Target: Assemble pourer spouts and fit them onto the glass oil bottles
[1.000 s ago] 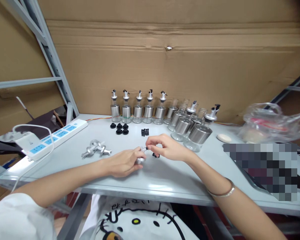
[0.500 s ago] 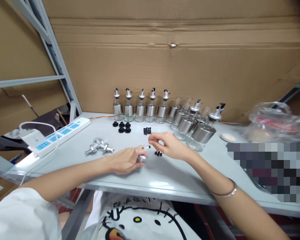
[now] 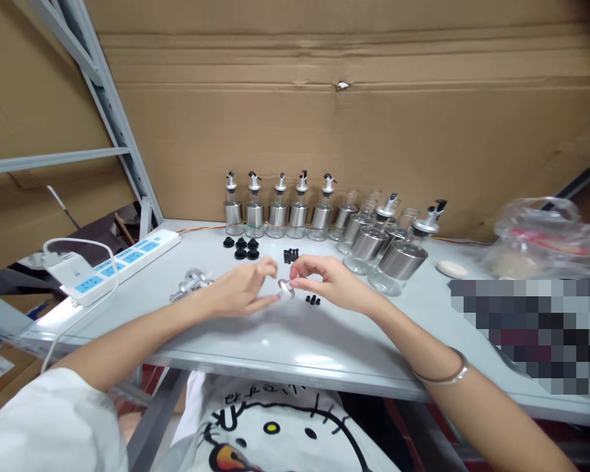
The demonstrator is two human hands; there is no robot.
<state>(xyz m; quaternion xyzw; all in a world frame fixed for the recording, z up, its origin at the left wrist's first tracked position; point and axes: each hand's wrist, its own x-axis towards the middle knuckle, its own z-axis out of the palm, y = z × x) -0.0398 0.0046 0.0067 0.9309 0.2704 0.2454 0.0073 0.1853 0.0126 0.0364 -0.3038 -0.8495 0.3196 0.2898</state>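
Note:
My left hand (image 3: 240, 288) and my right hand (image 3: 327, 282) meet above the middle of the grey table (image 3: 295, 344), both pinching a small silver metal spout cap (image 3: 286, 288) held between their fingertips. A few tiny black plugs (image 3: 313, 300) lie on the table just under my right hand. A pile of silver spouts (image 3: 191, 283) lies just behind my left wrist. Black rubber stoppers (image 3: 242, 248) and more small black plugs (image 3: 290, 255) lie farther back.
Several glass-and-steel oil bottles (image 3: 278, 213) stand in a row by the cardboard wall, with more bottles (image 3: 391, 246) clustered at the right. A white power strip (image 3: 122, 259) lies at the left edge. A plastic bag (image 3: 545, 242) and a white oval piece (image 3: 451, 268) sit at the right.
My left hand has lifted off the table and opened to a fingertip pinch. My right hand has closed in on the silver cap from the right.

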